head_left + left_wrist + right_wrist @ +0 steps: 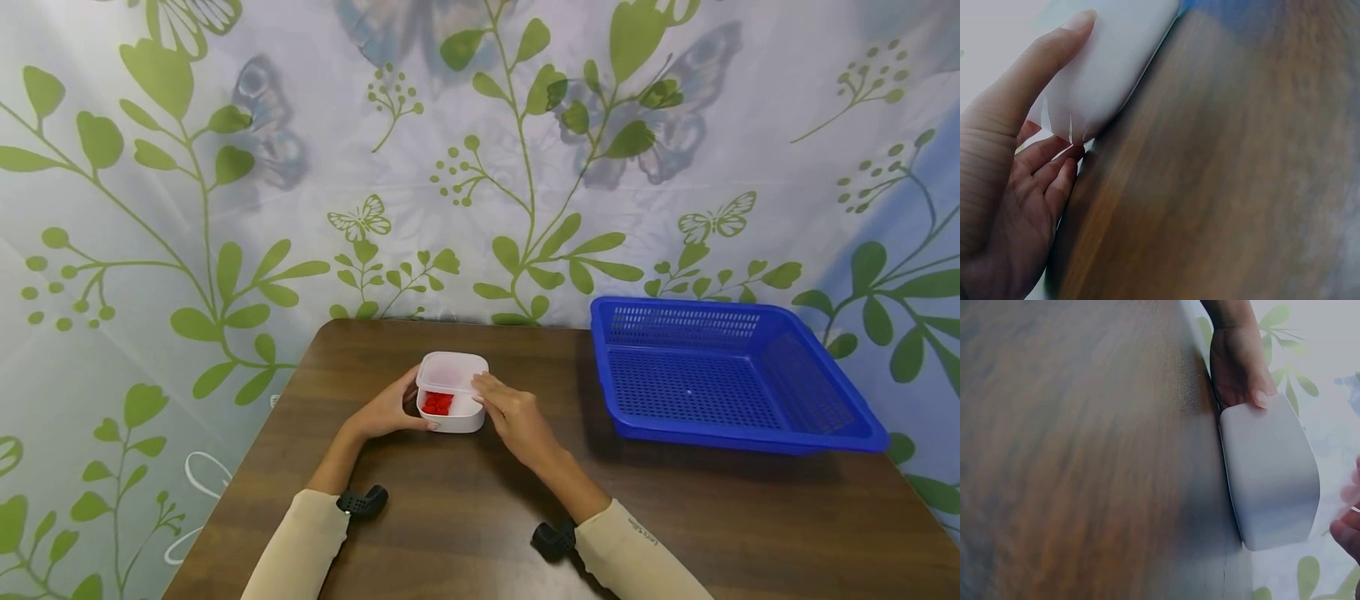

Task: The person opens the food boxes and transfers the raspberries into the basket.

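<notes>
A small white plastic container (459,424) stands on the brown wooden table. Its translucent lid (448,371) lies over the rear part, leaving the front uncovered. Through that opening show several red pieces (437,404), too small to identify. My left hand (384,412) grips the container's left side, thumb along the front wall and fingers around the back. In the left wrist view the thumb lies against the container's smooth wall (1119,56). My right hand (519,419) pinches the lid at its right edge; only its fingertips (1347,534) enter the right wrist view.
A blue perforated plastic basket (720,433) sits at the right of the table (450,517). Behind the table hangs a pale curtain (300,225) with green leaves and butterflies. Black bands (363,502) are on both wrists.
</notes>
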Available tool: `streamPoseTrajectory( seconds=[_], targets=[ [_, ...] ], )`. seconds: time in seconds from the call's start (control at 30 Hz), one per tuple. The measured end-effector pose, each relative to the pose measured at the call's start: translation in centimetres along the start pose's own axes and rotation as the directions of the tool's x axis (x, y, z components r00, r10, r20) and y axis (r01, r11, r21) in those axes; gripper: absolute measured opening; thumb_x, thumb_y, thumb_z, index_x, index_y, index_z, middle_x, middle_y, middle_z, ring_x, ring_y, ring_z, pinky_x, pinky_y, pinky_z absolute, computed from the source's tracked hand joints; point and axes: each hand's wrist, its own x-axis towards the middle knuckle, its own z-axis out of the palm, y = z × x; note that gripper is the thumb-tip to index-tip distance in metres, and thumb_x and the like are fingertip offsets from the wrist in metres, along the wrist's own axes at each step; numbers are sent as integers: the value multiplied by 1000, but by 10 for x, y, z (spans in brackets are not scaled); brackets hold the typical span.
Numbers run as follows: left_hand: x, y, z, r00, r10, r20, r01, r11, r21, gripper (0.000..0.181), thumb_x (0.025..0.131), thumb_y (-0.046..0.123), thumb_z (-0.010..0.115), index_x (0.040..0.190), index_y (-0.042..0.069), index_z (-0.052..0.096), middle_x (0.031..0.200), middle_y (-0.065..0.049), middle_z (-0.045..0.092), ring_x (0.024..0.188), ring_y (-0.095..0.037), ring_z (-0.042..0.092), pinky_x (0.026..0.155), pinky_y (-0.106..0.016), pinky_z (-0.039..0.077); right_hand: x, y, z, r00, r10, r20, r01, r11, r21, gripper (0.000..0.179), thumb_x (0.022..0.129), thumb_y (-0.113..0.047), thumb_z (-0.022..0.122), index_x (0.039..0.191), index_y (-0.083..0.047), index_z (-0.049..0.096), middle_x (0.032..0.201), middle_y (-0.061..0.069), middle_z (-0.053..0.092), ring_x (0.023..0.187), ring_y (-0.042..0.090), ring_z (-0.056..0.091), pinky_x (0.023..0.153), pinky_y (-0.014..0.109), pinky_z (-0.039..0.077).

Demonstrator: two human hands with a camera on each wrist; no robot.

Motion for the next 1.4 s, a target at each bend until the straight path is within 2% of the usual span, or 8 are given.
streamPoseTrajectory(
  seconds=[0.5,0.63,0.73,0.8,0.9,1.03,1.23,1.4],
  targets=[
    [-1,3,1,1000,-28,0,28,999,30,112,75,21,92,161,19,20,159,-3,35,147,-26,35,117,-43,30,10,3,2,993,19,-117,-21,1000,-18,31,86,3,77,117,4,73,117,18,72,108,29,70,88,39,56],
    [1,3,2,1000,-25,5,25,1000,1,112,76,17,91,162,19,19,162,-2,31,148,-24,34,117,-40,30,17,5,-4,976,103,-193,-108,994,-12,23,91,-3,74,113,2,76,110,14,75,90,19,74,76,31,60],
    [1,3,2,1000,-24,6,24,1000,-4,112,76,15,91,162,22,19,161,1,31,148,-20,34,117,-36,31,21,7,-9,953,182,-241,-184,983,16,19,92,-4,73,110,-1,78,99,11,77,66,11,64,58,22,54],
    [0,3,1,1000,-25,3,25,1000,-2,113,76,15,91,162,23,19,161,2,31,147,-19,34,117,-35,30,22,7,-12,935,245,-256,-241,969,46,18,93,-6,73,109,-3,79,95,10,77,58,9,55,50,19,46],
    [-1,3,-1,1000,-29,-3,29,1000,8,113,75,15,91,162,25,19,161,3,32,147,-18,34,117,-35,30,21,9,-14,900,345,-267,-326,938,113,18,93,-9,73,109,-4,79,91,10,77,56,15,58,49,15,42],
    [0,4,0,1000,-26,0,26,1000,5,112,76,16,91,161,24,20,160,2,32,148,-20,34,118,-38,30,18,10,-19,831,482,-279,-424,872,245,19,94,-9,73,110,0,78,94,16,76,69,30,72,58,12,51],
    [-1,2,0,999,-40,-9,40,999,21,112,75,20,92,161,23,19,161,1,31,149,-21,33,118,-40,29,13,11,-24,728,629,-272,-505,761,408,21,97,-8,69,111,6,75,103,24,74,82,37,75,70,27,59],
    [-1,1,-1,999,-50,-11,50,999,20,114,75,19,92,162,22,18,162,0,29,149,-21,31,119,-39,28,9,10,-28,665,708,-238,-532,672,514,20,98,-6,67,108,10,73,101,27,73,85,39,74,74,39,60]
  ],
)
